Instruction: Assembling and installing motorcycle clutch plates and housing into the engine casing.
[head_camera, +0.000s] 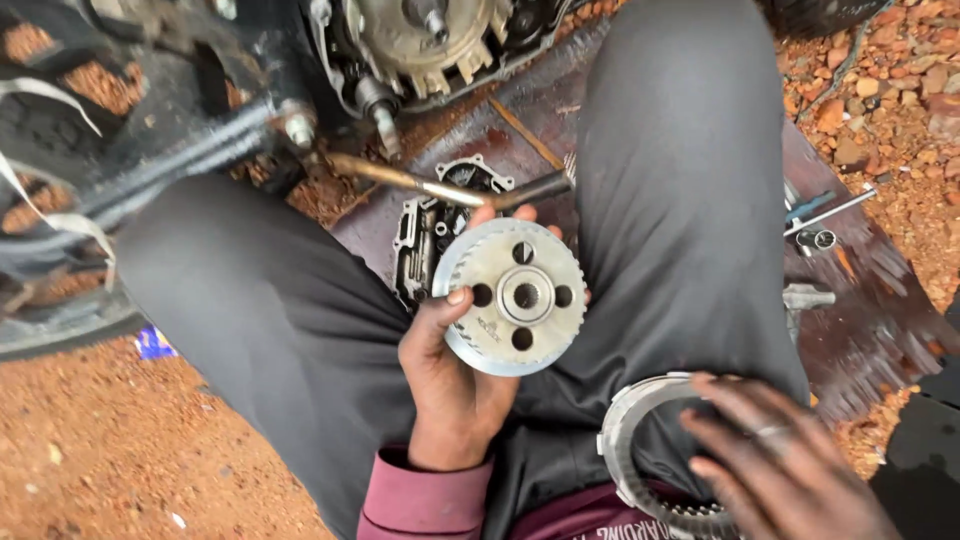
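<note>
My left hand (450, 370) grips a round, toothed metal clutch hub (512, 295) with a splined centre hole and several round holes around it, held flat-face up between my knees. My right hand (775, 460) rests low at the right on a stack of ring-shaped clutch plates (630, 440) lying on my right thigh; the fingers cover part of the stack. Both legs wear dark grey trousers.
A motorcycle engine with its open clutch basket (420, 40) is at the top. An engine cover (430, 240) and a bent metal lever (440, 188) lie on a dark board (870, 300). Spanners and sockets (815, 225) lie at the right. Red gravel (120, 450) surrounds.
</note>
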